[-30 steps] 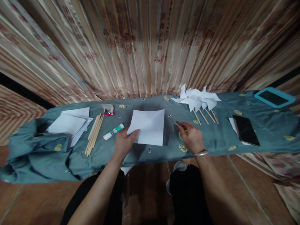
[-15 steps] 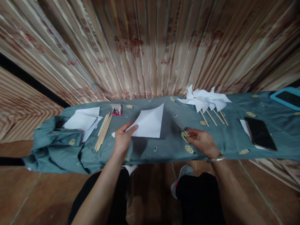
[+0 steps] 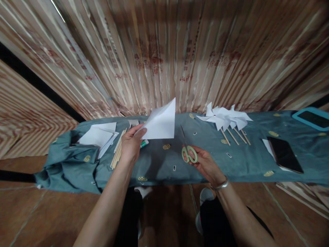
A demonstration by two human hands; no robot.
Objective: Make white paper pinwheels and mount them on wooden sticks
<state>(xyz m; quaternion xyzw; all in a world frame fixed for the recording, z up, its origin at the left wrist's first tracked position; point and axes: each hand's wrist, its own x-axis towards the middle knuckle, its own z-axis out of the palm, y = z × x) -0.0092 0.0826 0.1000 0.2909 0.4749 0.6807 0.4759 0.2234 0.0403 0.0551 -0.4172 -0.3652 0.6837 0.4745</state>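
A white sheet of paper [image 3: 163,125] is pinched at its left edge by my left hand [image 3: 131,142], held up above the cloth-covered table. My right hand [image 3: 205,163] grips a pair of scissors [image 3: 189,154] by the light green handles. The blades point up and away from me, apart from the paper's right edge. Behind my left hand, wooden sticks [image 3: 117,151] and a small box [image 3: 133,122] are partly hidden. Under the paper a green-and-white item [image 3: 144,143] peeks out, mostly covered.
White paper pinwheels [image 3: 223,116] on sticks lie at the back right. Farther right are a dark phone [image 3: 284,154] on white paper and a blue-framed tablet [image 3: 312,118]. A stack of white paper [image 3: 99,135] lies left on the grey-green cloth [image 3: 159,168]. A curtain [image 3: 164,61] hangs behind.
My right hand has lifted the scissors and brought them left, closer to the paper. The paper in my left hand has risen. The view has shifted slightly.
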